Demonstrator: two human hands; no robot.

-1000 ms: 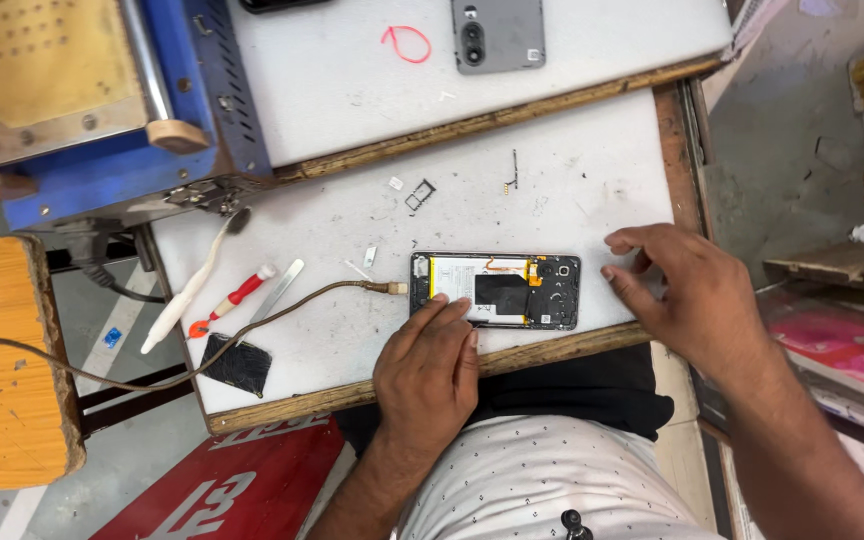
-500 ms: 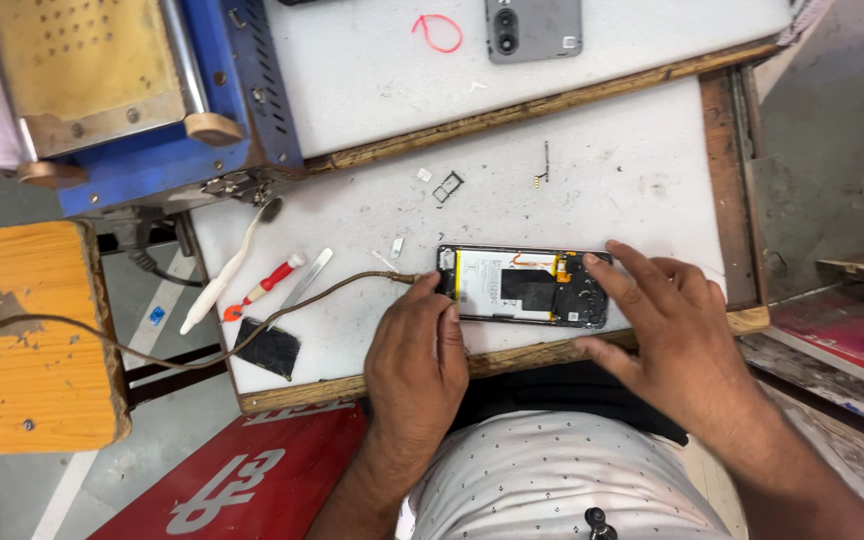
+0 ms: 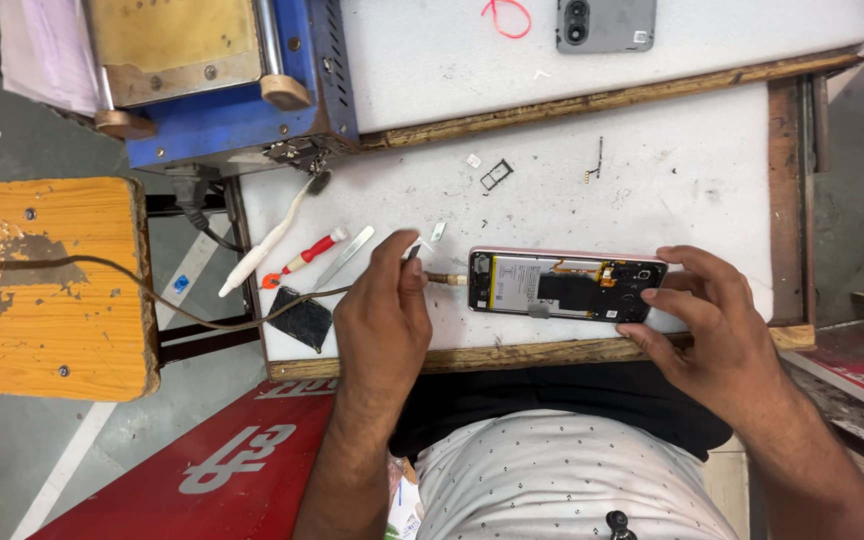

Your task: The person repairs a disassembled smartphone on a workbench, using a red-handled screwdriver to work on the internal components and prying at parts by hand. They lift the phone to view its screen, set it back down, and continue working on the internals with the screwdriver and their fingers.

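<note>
An opened phone (image 3: 562, 286) with its back off lies flat near the front edge of the white work mat (image 3: 672, 190), battery and boards showing. A brownish cable (image 3: 152, 295) runs from the left to a plug (image 3: 445, 280) at the phone's left end. My left hand (image 3: 384, 320) sits just left of the phone, fingers pinched on a small thin metal tool (image 3: 413, 252) above the plug. My right hand (image 3: 717, 325) grips the phone's right end, thumb on the near side and fingers on top.
Left of my hand lie a white toothbrush (image 3: 270, 236), a red-handled screwdriver (image 3: 304, 262), a flat metal pry tool (image 3: 344, 257) and a black pad (image 3: 302, 318). A SIM tray (image 3: 495, 175), a grey back cover (image 3: 604, 22), a blue machine (image 3: 232, 110) and an orange stool (image 3: 47, 285) are around.
My left hand slid left from the phone's near edge to the cable plug and now pinches a thin tool. My right hand closed on the phone's right end.
</note>
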